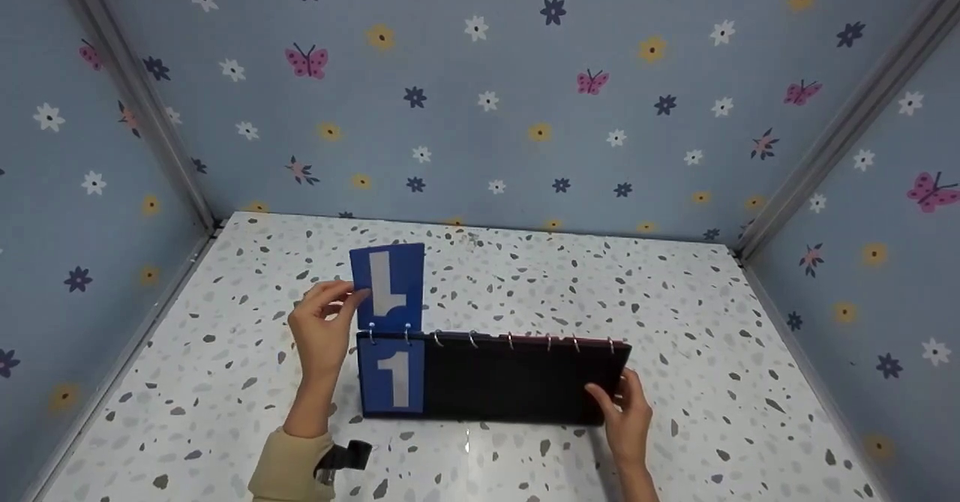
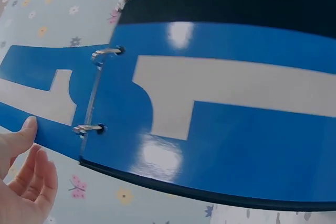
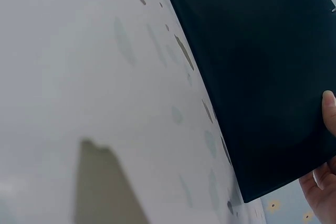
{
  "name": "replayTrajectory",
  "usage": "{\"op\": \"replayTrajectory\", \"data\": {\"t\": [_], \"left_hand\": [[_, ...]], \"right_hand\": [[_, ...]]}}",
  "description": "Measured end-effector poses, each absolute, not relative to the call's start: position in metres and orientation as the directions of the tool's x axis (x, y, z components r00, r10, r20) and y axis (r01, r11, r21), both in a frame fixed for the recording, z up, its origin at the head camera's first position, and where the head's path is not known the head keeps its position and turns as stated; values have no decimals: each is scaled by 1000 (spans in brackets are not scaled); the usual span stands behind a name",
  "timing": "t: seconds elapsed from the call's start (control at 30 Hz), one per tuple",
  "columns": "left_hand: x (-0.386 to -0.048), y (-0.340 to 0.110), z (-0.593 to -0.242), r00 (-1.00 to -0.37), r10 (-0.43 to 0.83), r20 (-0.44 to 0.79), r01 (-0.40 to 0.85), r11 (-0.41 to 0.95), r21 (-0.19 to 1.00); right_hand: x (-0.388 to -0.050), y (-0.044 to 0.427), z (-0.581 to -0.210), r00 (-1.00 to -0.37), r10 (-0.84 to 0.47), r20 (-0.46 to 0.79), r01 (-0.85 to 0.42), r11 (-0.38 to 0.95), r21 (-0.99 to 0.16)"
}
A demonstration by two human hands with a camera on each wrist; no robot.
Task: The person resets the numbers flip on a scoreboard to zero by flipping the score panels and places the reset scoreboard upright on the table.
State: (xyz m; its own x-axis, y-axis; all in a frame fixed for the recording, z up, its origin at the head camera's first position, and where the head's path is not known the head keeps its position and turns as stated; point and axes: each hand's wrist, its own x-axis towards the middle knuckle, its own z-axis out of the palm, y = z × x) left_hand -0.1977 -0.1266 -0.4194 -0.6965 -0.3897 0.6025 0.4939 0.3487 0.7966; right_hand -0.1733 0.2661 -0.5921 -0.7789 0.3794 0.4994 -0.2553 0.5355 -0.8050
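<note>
A black flip scoreboard (image 1: 510,382) with metal rings along its top edge stands on the speckled table. At its left end hangs a blue number card (image 1: 367,382) with a white 1. Above it, a second blue card (image 1: 409,262) is raised on the rings, its 1 upside down. My left hand (image 1: 322,329) pinches this raised card by its outer edge; the left wrist view shows the thumb (image 2: 26,129) on its face. My right hand (image 1: 628,416) grips the board's right end, thumb in front and fingers behind, as the right wrist view also shows.
The white speckled tabletop (image 1: 712,412) lies around the board. Blue panels (image 1: 480,112) printed with flowers and butterflies enclose the back and both sides, with grey posts (image 1: 847,104) at the corners. A black strap (image 1: 349,455) is on the left wrist.
</note>
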Motion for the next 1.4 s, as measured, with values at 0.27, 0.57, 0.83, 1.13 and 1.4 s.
{"op": "replayTrajectory", "data": {"t": [0.27,0.57,0.83,1.13,1.4], "left_hand": [[-220,-131,-442,-746,-393,537,384,405,830],[-228,-132,-449,-820,-404,407,247,392,886],[-226,-136,-453,-877,-381,292,120,416,902],[-210,-136,-456,-854,-385,350,153,457,876],[-183,-127,-462,-753,-472,460,262,426,866]], "right_hand": [[-165,259,-577,-784,356,509,-287,519,-805],[-173,264,-592,-775,363,517,-265,557,-788],[-173,264,-592,-775,368,514,-263,553,-791],[-176,267,-596,-773,369,516,-278,533,-799],[-173,265,-591,-770,368,522,-286,533,-797]]}}
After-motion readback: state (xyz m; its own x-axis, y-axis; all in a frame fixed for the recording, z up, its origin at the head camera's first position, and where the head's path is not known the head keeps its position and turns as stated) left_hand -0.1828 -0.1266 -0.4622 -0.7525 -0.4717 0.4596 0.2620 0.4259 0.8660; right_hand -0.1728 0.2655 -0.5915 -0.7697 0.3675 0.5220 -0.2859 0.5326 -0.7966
